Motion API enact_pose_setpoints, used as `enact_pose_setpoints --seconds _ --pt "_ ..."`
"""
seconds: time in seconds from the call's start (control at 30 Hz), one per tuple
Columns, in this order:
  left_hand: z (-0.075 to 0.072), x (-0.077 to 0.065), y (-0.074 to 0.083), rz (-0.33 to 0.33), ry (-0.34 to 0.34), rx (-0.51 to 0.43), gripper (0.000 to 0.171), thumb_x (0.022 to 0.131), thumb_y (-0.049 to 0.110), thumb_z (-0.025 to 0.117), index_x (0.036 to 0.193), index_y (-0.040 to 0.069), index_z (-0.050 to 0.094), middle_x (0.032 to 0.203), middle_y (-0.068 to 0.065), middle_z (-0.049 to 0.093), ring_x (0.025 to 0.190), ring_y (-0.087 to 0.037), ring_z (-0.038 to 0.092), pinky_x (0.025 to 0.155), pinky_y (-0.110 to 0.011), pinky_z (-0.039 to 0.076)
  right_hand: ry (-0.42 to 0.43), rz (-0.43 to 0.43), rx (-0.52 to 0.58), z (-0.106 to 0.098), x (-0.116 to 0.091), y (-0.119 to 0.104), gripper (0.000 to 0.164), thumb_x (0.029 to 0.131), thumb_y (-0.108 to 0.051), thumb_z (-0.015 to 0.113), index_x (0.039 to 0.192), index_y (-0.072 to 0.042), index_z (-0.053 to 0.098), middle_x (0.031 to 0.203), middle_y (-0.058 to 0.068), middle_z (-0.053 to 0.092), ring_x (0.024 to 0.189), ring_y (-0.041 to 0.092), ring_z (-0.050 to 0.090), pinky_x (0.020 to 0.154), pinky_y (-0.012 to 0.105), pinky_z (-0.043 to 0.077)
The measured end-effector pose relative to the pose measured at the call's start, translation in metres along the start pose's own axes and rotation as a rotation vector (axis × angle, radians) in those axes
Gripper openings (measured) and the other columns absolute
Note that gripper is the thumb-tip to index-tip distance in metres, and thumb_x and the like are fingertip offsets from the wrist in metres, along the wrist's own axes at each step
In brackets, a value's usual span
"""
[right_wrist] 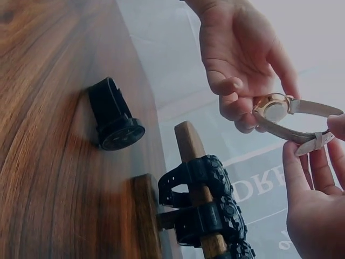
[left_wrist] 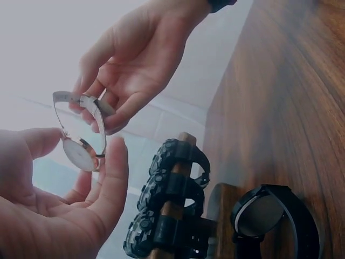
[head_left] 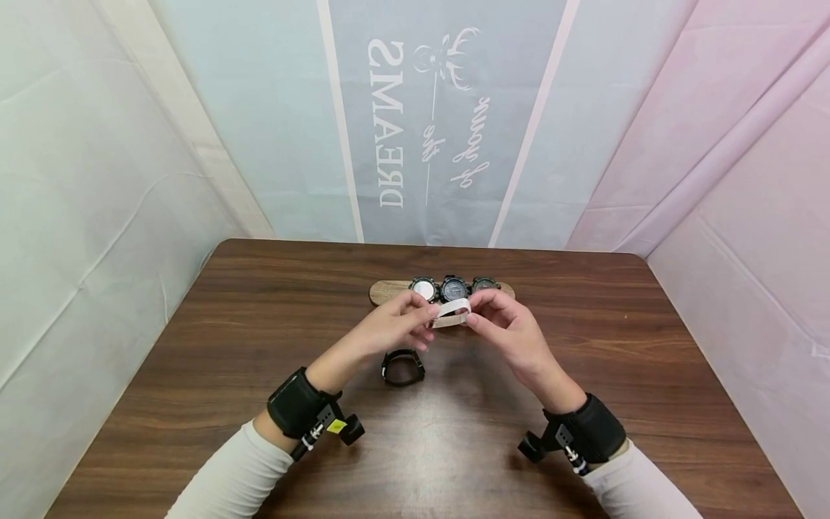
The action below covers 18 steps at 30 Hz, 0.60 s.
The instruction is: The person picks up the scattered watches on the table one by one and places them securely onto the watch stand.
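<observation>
A white-strapped watch (head_left: 452, 314) with a rose-gold case is held up between both hands, its strap closed in a loop. My left hand (head_left: 397, 321) pinches the watch's case (left_wrist: 81, 155) between thumb and fingers. The strap's buckle end (right_wrist: 315, 143) is pinched by my right hand (head_left: 512, 333). In the right wrist view the metal case back (right_wrist: 274, 109) shows. Nearer me, below my left hand, a black watch (head_left: 403, 369) lies on the table with its strap looped.
Behind the hands stands a wooden watch stand (head_left: 387, 292) carrying three chunky black watches (head_left: 454, 289) on its bar. The brown wooden table (head_left: 259, 310) meets a printed curtain (head_left: 447, 130) at the back. White cloth hangs at both sides.
</observation>
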<state>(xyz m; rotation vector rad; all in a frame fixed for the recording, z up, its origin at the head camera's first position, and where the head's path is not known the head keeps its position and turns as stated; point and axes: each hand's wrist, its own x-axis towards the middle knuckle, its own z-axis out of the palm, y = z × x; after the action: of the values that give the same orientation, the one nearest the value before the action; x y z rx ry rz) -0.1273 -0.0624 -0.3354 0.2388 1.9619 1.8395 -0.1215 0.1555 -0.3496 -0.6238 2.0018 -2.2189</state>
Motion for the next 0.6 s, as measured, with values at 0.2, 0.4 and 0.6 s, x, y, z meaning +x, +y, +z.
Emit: enact_pose_setpoints --seconds 0.2,0.4,0.6 --pt "-0.005 -0.002 -0.003 0.063 -0.014 -0.088 0.033 0.09 0.026 0.06 0.108 0.002 0.046 0.099 -0.019 0.058 0.084 -0.022 0.063 0.078 -0.05 0.053 -0.03 -0.06 -0.044 -0.003 -0.001 0.002 0.022 0.085 0.0 0.062 0.105 0.004 0.053 0.104 0.011 0.053 0.092 0.025 0.052 0.073 0.02 0.05" --pt "-0.01 -0.004 -0.003 0.134 -0.024 -0.122 0.041 0.088 0.018 0.063 0.116 -0.006 0.043 0.103 -0.018 0.053 0.092 -0.03 0.06 0.086 -0.055 0.047 -0.085 -0.128 -0.078 -0.003 -0.003 0.007 0.021 0.083 0.005 0.062 0.103 0.004 0.054 0.109 0.02 0.053 0.096 0.023 0.054 0.078 0.024 0.051" --pt "-0.016 -0.006 -0.005 0.166 -0.043 -0.078 0.044 0.085 0.011 0.065 0.12 -0.007 0.047 0.106 -0.018 0.055 0.095 -0.034 0.059 0.083 -0.042 0.052 -0.149 -0.222 -0.137 -0.004 -0.005 0.01 0.023 0.081 0.011 0.061 0.102 0.005 0.056 0.116 0.025 0.048 0.108 0.029 0.051 0.091 0.033 0.048"
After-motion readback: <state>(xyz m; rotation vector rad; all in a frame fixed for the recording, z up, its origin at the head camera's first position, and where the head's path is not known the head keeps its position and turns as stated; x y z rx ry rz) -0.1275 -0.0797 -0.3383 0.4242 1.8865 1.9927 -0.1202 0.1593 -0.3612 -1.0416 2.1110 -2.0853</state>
